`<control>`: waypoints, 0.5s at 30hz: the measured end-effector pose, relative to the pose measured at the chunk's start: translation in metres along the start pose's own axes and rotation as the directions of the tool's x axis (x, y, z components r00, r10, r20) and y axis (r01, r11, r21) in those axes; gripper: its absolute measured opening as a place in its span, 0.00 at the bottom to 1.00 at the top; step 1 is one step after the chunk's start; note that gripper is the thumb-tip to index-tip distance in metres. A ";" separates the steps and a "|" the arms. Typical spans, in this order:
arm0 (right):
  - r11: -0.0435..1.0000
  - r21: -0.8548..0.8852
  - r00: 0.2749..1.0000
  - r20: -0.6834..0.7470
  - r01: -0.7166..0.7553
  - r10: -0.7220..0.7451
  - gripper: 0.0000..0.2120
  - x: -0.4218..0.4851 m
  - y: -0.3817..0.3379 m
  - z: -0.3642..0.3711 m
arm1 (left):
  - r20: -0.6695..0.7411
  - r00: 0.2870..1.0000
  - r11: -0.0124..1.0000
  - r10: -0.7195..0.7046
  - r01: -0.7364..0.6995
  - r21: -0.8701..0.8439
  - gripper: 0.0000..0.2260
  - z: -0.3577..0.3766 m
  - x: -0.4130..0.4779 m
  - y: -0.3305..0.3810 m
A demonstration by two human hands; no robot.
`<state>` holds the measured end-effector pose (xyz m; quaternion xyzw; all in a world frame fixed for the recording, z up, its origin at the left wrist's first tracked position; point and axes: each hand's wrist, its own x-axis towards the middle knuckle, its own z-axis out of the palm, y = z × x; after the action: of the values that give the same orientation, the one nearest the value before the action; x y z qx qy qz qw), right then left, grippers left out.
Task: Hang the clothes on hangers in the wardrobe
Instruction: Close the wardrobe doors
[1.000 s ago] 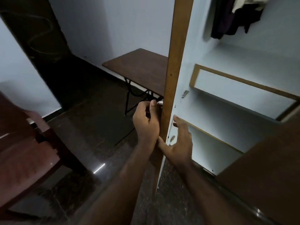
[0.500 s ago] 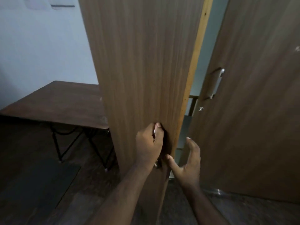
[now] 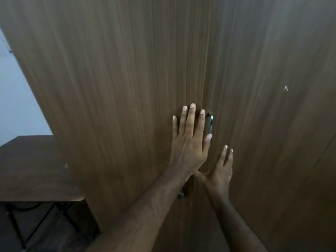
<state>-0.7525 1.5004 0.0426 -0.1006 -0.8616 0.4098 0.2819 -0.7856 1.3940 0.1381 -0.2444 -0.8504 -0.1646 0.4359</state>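
The brown wooden wardrobe fills the head view with both doors shut: the left door (image 3: 118, 88) and the right door (image 3: 263, 124) meet at a seam. My left hand (image 3: 190, 140) presses flat on the left door beside the seam, fingers straight. Just right of it, a metal handle (image 3: 210, 124) sits on the right door. My right hand (image 3: 221, 170) rests lower against the right door with fingers straight. A second metal handle (image 3: 181, 194) shows under my left forearm. The clothes and hangers are hidden inside.
A dark wooden table (image 3: 34, 170) with black metal legs stands to the left, against the wardrobe's side. A pale wall (image 3: 16, 99) shows behind it. Dark floor lies under the table.
The left door has swung fully shut against the right door. My left hand let go of the door handle and now lies flat on the panel. The inside is no longer visible.
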 end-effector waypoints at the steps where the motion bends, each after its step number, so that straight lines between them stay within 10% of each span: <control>1: 1.000 -0.004 1.000 -0.007 -0.002 0.002 0.64 0.006 0.002 0.003 | -0.005 1.000 0.999 0.002 -0.002 0.041 0.28 0.009 0.011 0.000; 15: 0.994 -0.004 0.985 -0.139 0.106 -0.106 0.48 0.088 0.006 0.048 | -0.103 0.995 0.968 0.018 0.008 0.252 0.35 0.097 0.064 -0.050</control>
<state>-0.8527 1.5088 0.0489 -0.0824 -0.8432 0.3878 0.3630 -0.9093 1.4178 0.1325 -0.1802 -0.8399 -0.0665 0.5076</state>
